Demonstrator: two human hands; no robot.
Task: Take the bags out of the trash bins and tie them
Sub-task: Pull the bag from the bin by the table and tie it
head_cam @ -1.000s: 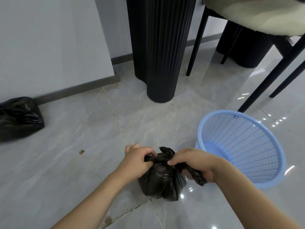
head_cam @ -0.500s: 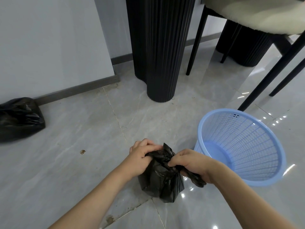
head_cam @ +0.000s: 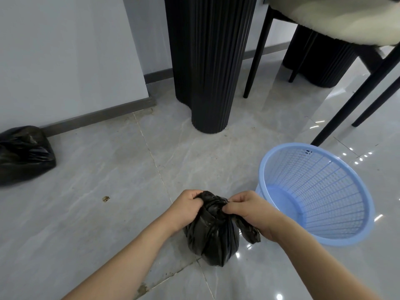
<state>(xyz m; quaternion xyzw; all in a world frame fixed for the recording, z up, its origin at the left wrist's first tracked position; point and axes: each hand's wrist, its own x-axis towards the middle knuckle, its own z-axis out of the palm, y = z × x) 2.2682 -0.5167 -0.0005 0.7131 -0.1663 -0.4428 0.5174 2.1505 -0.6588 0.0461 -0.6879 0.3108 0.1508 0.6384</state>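
Both hands, left hand (head_cam: pixel 186 210) and right hand (head_cam: pixel 249 211), squeeze tight on the small black plastic bag's (head_cam: pixel 213 237) knotted top, left of the empty light-blue plastic basket bin (head_cam: pixel 320 191).

Both hands grip the gathered neck of a black bag (head_cam: pixel 211 239) on the tiled floor (head_cam: pixel 108 169): left hand (head_cam: pixel 186 210), right hand (head_cam: pixel 249 211). A blue basket (head_cam: pixel 337 215) stands just right; another black sack (head_cam: pixel 23 153) lies far left.

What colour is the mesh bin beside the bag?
Light blue bin, clearest in the head view.
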